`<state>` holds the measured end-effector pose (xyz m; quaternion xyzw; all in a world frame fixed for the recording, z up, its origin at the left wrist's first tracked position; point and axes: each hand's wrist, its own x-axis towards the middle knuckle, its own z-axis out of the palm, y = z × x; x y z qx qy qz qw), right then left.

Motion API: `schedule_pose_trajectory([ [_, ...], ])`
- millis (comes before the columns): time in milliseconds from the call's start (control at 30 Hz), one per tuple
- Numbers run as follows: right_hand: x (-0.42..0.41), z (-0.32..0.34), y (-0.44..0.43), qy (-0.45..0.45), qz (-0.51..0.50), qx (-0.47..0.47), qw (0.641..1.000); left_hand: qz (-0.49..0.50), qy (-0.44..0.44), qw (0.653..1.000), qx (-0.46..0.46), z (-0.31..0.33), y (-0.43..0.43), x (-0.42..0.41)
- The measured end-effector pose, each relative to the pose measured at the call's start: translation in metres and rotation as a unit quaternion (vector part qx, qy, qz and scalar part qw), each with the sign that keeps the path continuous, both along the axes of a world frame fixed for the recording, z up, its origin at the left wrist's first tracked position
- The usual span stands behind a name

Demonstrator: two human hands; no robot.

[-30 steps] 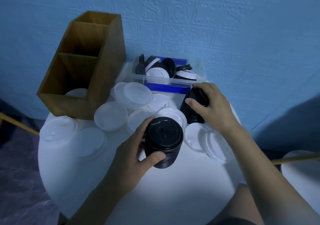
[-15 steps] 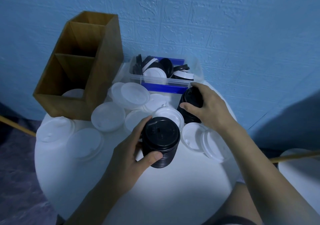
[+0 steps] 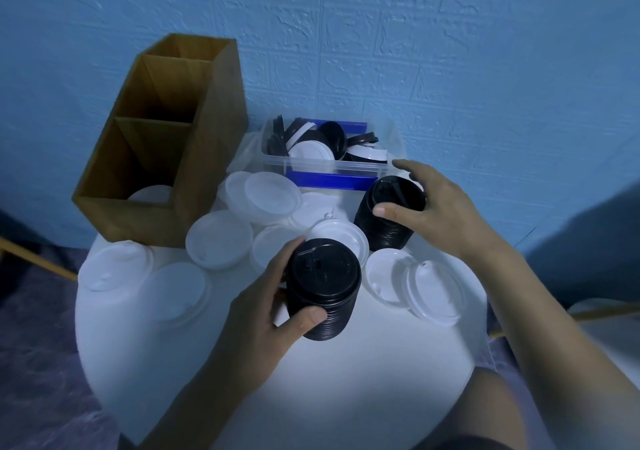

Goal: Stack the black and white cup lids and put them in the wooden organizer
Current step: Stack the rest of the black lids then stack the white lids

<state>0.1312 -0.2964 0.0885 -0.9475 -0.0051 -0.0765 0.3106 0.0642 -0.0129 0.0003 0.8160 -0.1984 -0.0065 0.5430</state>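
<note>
My left hand (image 3: 263, 311) grips a tall stack of black lids (image 3: 323, 286) near the middle of the round white table (image 3: 346, 387). A second black lid stack (image 3: 384, 231) stands just behind it to the right. My right hand (image 3: 443, 207) hovers over that stack with the thumb touching its top and the fingers spread loose. Loose white lids (image 3: 218, 241) lie scattered around both stacks. The wooden organizer (image 3: 211, 158) stands at the back left, with a white lid (image 3: 150, 193) in its front compartment.
A clear plastic bin (image 3: 329, 169) holding mixed black and white lids sits against the blue wall behind the stacks. More white lids (image 3: 433, 286) lie at the right, near the table's edge. A bare knee shows below the table's front edge.
My right hand has loosened its grip on the far black stack and its fingers have lifted and spread. My left hand keeps holding the near stack in about the same place.
</note>
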Motion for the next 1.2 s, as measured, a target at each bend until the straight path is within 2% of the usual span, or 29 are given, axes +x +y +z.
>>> schedule_pose_trajectory([
  [133, 0.018, 0.019, 0.011, -0.054, -0.002, -0.044, 0.998, 0.000, 0.003, 1.000, -0.009, 0.001, -0.002, -0.001],
  [233, 0.059, 0.029, 0.019, -0.062, -0.012, -0.080, 0.995, 0.001, 0.003, 1.000, -0.014, 0.003, -0.002, -0.002],
  [467, 0.160, 0.021, 0.042, 0.060, -0.021, -0.138, 0.988, 0.000, 0.017, 1.000, -0.022, 0.003, 0.000, -0.002],
  [733, 0.188, 0.018, 0.054, 0.099, -0.024, -0.017, 0.995, -0.009, 0.025, 0.999, -0.020, 0.003, 0.002, 0.000],
  [867, 0.179, 0.023, 0.045, 0.048, -0.039, 0.075, 0.995, -0.006, 0.031, 0.999, -0.017, 0.000, 0.003, 0.001],
  [1100, 0.095, 0.058, 0.045, -0.039, 0.025, 0.197, 0.979, 0.002, 0.026, 1.000, -0.016, 0.000, 0.002, 0.003],
  [1200, 0.030, 0.055, 0.056, -0.055, 0.091, 0.190, 0.976, 0.001, 0.021, 1.000, -0.021, 0.002, 0.001, 0.002],
])
